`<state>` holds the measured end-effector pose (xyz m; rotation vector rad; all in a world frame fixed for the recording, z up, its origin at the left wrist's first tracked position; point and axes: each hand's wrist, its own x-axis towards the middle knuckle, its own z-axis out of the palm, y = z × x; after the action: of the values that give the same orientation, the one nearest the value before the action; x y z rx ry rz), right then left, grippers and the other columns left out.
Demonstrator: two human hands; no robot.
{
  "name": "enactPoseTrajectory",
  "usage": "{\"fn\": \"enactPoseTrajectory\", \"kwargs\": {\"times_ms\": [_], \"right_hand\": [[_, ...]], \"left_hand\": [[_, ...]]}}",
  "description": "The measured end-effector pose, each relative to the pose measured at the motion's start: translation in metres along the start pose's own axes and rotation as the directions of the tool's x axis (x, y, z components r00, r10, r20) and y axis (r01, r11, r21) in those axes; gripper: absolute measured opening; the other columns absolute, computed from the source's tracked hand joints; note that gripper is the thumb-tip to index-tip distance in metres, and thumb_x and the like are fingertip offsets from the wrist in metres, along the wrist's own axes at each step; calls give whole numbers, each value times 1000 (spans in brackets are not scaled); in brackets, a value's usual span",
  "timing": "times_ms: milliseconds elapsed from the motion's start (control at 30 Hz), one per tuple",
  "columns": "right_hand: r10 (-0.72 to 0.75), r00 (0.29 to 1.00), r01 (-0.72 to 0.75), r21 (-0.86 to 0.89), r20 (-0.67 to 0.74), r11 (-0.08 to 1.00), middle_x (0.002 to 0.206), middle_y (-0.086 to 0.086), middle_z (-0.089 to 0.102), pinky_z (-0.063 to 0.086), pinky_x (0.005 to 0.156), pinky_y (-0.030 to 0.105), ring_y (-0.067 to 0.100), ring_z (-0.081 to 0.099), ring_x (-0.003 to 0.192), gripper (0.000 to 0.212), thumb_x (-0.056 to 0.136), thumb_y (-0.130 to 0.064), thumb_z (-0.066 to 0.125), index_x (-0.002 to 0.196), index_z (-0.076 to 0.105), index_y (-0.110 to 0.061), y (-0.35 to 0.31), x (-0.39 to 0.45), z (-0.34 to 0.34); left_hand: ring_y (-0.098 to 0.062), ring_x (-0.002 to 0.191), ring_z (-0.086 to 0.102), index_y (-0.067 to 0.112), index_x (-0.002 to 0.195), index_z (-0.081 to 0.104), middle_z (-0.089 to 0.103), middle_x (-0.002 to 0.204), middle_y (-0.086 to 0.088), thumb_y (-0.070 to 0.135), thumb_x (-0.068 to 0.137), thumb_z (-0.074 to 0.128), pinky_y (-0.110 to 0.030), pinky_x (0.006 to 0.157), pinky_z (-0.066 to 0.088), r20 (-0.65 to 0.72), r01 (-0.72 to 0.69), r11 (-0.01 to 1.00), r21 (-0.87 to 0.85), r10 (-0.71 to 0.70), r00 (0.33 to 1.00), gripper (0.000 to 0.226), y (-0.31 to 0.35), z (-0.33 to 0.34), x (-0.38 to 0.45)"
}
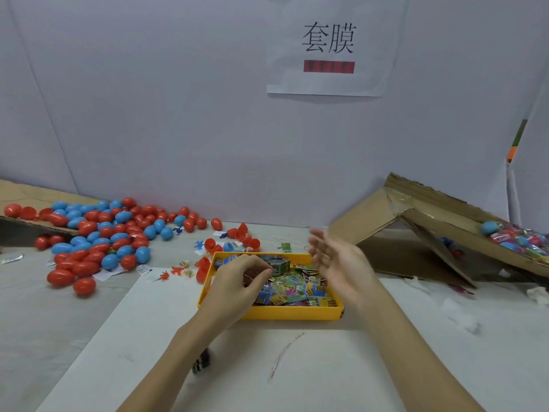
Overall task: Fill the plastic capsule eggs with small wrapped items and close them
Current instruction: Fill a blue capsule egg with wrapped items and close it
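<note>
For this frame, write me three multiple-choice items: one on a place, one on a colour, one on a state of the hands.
1. Where is the pile of closed eggs?
A. left of the tray
B. inside the tray
C. under the sign

2. What colour is the tray?
A. green
B. yellow
C. white

3. How is the right hand?
A. gripping an egg
B. flat on the table
C. open, holding nothing

Key: 1 A, the eggs lie far left on the table. 2 B, its walls are yellow. 3 C, its fingers are spread above the tray, while the left hand reaches among the packets.
</note>
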<state>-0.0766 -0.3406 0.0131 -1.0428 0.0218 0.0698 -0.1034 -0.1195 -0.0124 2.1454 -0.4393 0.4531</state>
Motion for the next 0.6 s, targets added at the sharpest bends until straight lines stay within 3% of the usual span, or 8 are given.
{"fn": "enactPoseTrajectory", "kwargs": {"times_ms": [67,167,267,367,433,500,600], "right_hand": [[-27,1000,29,-279,13,960,91,6,77,58,69,25,16,72,80,26,108,-19,51,113,74,-8,22,-7,11],[-159,985,164,-643,66,748,79,5,76,57,62,23,17,71,72,24,108,-16,50,104,74,-11,41,-11,22],[-256,964,226,-747,76,626,74,4,74,57,62,24,15,69,64,23,107,-15,51,100,73,-14,48,-13,25],[-291,955,241,-745,66,622,72,3,74,56,60,24,15,69,60,23,107,-15,51,98,73,-15,49,-11,23],[-278,959,229,-748,62,623,71,2,74,57,60,22,14,69,60,23,106,-15,52,97,73,-15,48,-9,21],[-256,965,217,-735,60,643,70,2,74,57,59,22,14,69,60,24,106,-14,51,96,73,-14,47,-8,19],[-226,972,200,-713,59,672,69,3,74,55,56,20,13,68,59,25,106,-12,51,96,74,-11,46,-7,18]], "left_hand": [[1,93,61,17,107,73,69,97,9,21,98,65,-14,77,53,3,2,1000,-3,-2,1000,12,0,0,-1],[-3,90,63,15,108,73,70,97,6,22,98,65,-18,79,54,-1,13,1000,11,-13,1000,14,0,0,-1],[0,90,64,20,107,73,70,94,12,24,99,64,-15,77,54,-41,53,997,-57,-55,998,12,-4,-1,1],[-1,89,64,29,104,70,70,94,14,25,100,62,-16,75,55,-165,131,982,-134,-152,975,9,-19,-14,16],[-7,92,63,23,105,69,68,100,7,21,100,60,-23,78,55,-304,168,985,37,-149,941,10,-42,-28,34],[-20,109,58,14,116,67,64,117,-4,18,101,57,-35,90,53,-368,268,912,311,-145,919,18,-70,-46,52],[-32,132,41,17,140,52,45,145,-12,30,103,53,-44,107,40,-316,433,584,686,-297,901,39,-113,-74,66]]}}
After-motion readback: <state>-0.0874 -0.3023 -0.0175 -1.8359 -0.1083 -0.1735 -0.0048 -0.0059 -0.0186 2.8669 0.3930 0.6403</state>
